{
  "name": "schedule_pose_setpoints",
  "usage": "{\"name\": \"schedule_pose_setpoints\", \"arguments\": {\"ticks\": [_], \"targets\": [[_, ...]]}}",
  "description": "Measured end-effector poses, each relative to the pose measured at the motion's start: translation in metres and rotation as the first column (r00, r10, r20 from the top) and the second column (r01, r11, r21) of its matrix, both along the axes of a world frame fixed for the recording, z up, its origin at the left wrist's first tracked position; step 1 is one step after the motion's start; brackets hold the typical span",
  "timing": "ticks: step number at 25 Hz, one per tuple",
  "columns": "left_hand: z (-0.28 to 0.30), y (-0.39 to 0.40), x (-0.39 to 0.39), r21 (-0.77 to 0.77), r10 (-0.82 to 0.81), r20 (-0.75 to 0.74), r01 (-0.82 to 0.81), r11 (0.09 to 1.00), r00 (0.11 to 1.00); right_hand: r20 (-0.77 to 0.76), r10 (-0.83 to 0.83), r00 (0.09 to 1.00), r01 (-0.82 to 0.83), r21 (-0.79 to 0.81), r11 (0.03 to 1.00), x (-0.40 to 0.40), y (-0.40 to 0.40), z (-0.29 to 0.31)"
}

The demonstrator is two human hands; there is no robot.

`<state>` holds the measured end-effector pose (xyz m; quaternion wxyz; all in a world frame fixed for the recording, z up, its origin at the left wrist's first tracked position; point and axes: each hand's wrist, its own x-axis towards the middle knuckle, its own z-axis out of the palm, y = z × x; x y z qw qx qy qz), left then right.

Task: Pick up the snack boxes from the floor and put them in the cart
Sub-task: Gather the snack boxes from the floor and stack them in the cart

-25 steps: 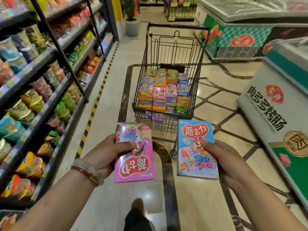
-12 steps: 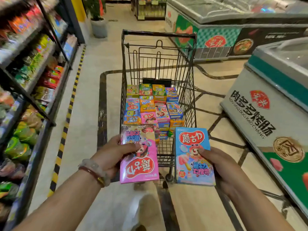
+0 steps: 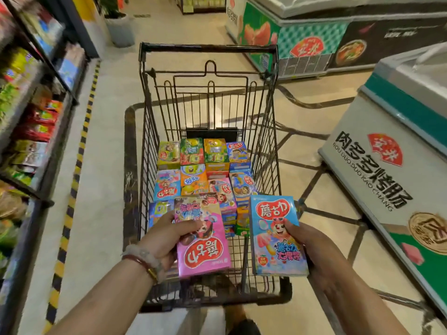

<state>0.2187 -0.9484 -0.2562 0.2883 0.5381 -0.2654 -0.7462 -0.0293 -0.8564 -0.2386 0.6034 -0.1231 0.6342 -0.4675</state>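
Note:
My left hand (image 3: pixel 161 240) grips a pink snack box (image 3: pixel 205 247) by its left edge, thumb across the front. A blue snack box (image 3: pixel 273 228) is held by my right hand (image 3: pixel 314 247), thumb on its face. Both boxes hover over the near end of the black wire cart (image 3: pixel 208 48). Inside the cart, several colourful snack boxes (image 3: pixel 205 163) lie packed in rows on the bottom, from the middle to the far end.
Shelves of packaged food (image 3: pixel 31 112) line the left side, behind a yellow-black floor stripe (image 3: pixel 79 151). Chest freezers stand on the right (image 3: pixel 396 151) and at the back (image 3: pixel 314 32). A potted plant (image 3: pixel 119 27) stands beyond the cart. My shoe (image 3: pixel 242 320) shows below the cart.
I have walked up to the cart, so it now lies directly under the two boxes. Both hands keep their hold on the pink and blue boxes and have come over the cart's near end.

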Motion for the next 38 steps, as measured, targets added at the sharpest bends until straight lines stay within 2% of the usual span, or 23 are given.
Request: {"name": "schedule_pose_setpoints", "arguments": {"ticks": [3,6,9,13,18,21,23,25,26,27,29,30,32,35,38], "targets": [[-0.027,-0.052,-0.027,0.043,0.066,0.037,-0.068,0.997,0.997,-0.017,-0.008,1.000,0.008,0.008,1.000,-0.020,-0.058,-0.022],[-0.054,-0.097,-0.055,-0.023,0.104,0.120,-0.102,0.995,0.987,-0.082,0.014,0.997,-0.014,-0.001,1.000,-0.030,-0.106,-0.044],[-0.084,-0.133,-0.080,-0.095,0.072,0.231,-0.051,0.994,0.970,-0.188,0.029,0.982,-0.020,0.049,0.999,-0.025,-0.145,-0.078],[-0.123,-0.166,-0.100,-0.159,0.011,0.436,0.064,0.985,0.900,-0.504,0.117,0.856,-0.054,0.138,0.989,-0.013,-0.186,-0.129],[-0.149,-0.177,-0.124,-0.197,-0.044,0.619,0.209,0.958,0.785,-0.671,0.179,0.719,-0.069,0.188,0.980,-0.015,-0.217,-0.169],[-0.159,-0.176,-0.132,-0.229,-0.100,0.713,0.365,0.902,0.694,-0.711,0.250,0.657,-0.097,0.249,0.964,-0.018,-0.226,-0.184],[-0.165,-0.176,-0.131,-0.255,-0.078,0.823,0.488,0.835,0.563,-0.760,0.288,0.583,-0.154,0.245,0.957,-0.021,-0.228,-0.189],[-0.174,-0.176,-0.130,-0.306,-0.005,0.904,0.656,0.690,0.427,-0.814,0.327,0.481,-0.253,0.228,0.940,-0.022,-0.228,-0.192],[-0.182,-0.176,-0.129,-0.271,0.003,0.941,0.749,0.605,0.338,-0.830,0.340,0.442,-0.290,0.226,0.930,-0.020,-0.228,-0.192],[-0.186,-0.176,-0.128,-0.207,0.008,0.971,0.822,0.530,0.239,-0.867,0.342,0.363,-0.302,0.238,0.923,-0.017,-0.227,-0.192],[-0.188,-0.170,-0.124,-0.086,-0.024,0.994,0.887,0.453,0.108,-0.951,0.299,0.078,-0.310,0.262,0.914,-0.010,-0.221,-0.202],[-0.187,-0.165,-0.122,-0.042,-0.051,0.996,0.910,0.413,0.069,-0.960,0.278,-0.027,-0.351,0.269,0.897,-0.008,-0.218,-0.209],[-0.191,-0.158,-0.118,0.034,-0.147,0.989,0.943,0.332,0.016,-0.943,0.309,-0.127,-0.431,0.333,0.839,-0.003,-0.219,-0.215],[-0.191,-0.166,-0.115,0.107,-0.218,0.975,0.943,0.315,-0.038,-0.924,0.343,-0.167,-0.459,0.381,0.803,-0.001,-0.239,-0.221],[-0.180,-0.181,-0.113,0.051,-0.173,0.985,0.931,0.362,0.013,-0.916,0.365,-0.170,-0.459,0.401,0.793,-0.003,-0.259,-0.224]]}}
